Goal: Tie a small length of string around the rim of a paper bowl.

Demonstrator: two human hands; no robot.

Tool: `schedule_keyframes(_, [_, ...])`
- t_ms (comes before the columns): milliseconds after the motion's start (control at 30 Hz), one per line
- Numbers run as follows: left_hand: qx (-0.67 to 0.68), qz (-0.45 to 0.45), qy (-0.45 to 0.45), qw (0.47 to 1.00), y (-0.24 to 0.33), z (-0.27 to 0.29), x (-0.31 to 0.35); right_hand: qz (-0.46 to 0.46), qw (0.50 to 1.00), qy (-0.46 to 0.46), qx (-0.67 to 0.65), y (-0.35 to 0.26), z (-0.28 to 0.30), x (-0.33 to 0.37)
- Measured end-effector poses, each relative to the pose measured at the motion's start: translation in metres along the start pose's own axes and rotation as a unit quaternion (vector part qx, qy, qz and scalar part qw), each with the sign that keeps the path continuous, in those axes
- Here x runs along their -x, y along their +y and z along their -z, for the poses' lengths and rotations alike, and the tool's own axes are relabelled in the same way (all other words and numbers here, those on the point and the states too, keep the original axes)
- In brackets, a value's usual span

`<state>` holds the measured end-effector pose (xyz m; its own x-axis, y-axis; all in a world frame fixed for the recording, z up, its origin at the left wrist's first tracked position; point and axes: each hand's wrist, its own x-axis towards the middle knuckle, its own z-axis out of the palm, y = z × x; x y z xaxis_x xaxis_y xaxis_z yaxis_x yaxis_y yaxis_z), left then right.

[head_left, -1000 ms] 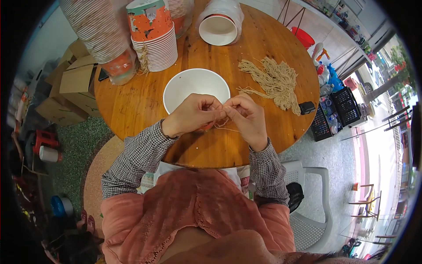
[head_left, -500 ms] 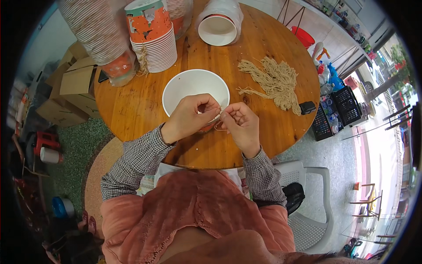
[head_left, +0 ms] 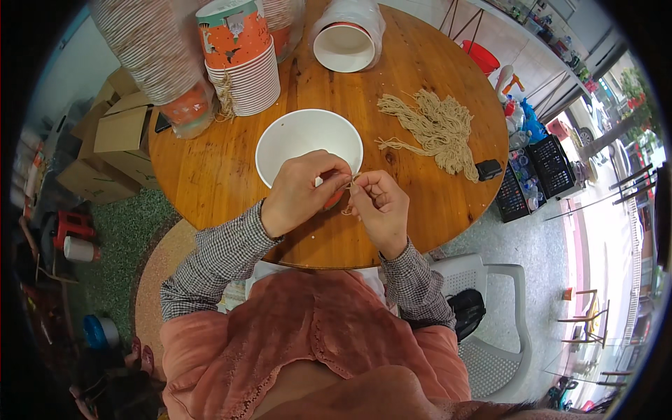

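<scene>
A white-lined paper bucket (head_left: 301,140) stands upright on the wooden table in front of me, with a bit of its orange outside showing below my fingers. My left hand (head_left: 301,192) is closed in a pinch at the bucket's near right rim. Close beside it, my right hand (head_left: 383,208) pinches too, its fingers curled. Between the fingertips runs a thin tan string (head_left: 347,210), a loose end hanging under the right hand. Whether it is knotted or passes through the bucket's wall is too small to tell. To the right lies a bundle of tan string (head_left: 444,133).
Nested paper buckets (head_left: 245,87) with orange and green prints stand at the back left, beside a plastic-wrapped stack (head_left: 157,63). Another wrapped stack (head_left: 344,49) lies on its side at the back. A small black object (head_left: 488,169) sits near the right edge of the round table (head_left: 203,182).
My fingertips have shifted slightly at the rim, and the right hand has turned a little. Both hands keep their pinch, and the bucket stays where it was.
</scene>
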<state>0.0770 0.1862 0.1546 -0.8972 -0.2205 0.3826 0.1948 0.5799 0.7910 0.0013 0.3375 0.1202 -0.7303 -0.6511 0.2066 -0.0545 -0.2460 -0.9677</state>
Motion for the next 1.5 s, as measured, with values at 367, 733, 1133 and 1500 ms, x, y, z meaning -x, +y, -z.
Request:
schedule_keyframes(367, [0.036, -0.088, -0.037, 0.995, -0.006, 0.004, -0.005, -0.038, 0.999, 0.0, 0.002, -0.009, 0.003, -0.007])
schedule_keyframes(733, [0.468, 0.256, -0.121, 0.837, -0.017, 0.011, -0.01, -0.038, 0.998, -0.04, -0.017, -0.004, -0.004, -0.009])
schedule_keyframes(1133, [0.25, 0.136, -0.102, 0.953, -0.011, 0.01, -0.008, 0.145, 0.981, 0.037, 0.125, 0.008, 0.001, -0.008])
schedule_keyframes(1500, [-0.046, -0.044, 0.026, 0.998, -0.007, 0.006, -0.001, 0.184, 0.953, 0.04, 0.239, 0.019, 0.006, 0.008])
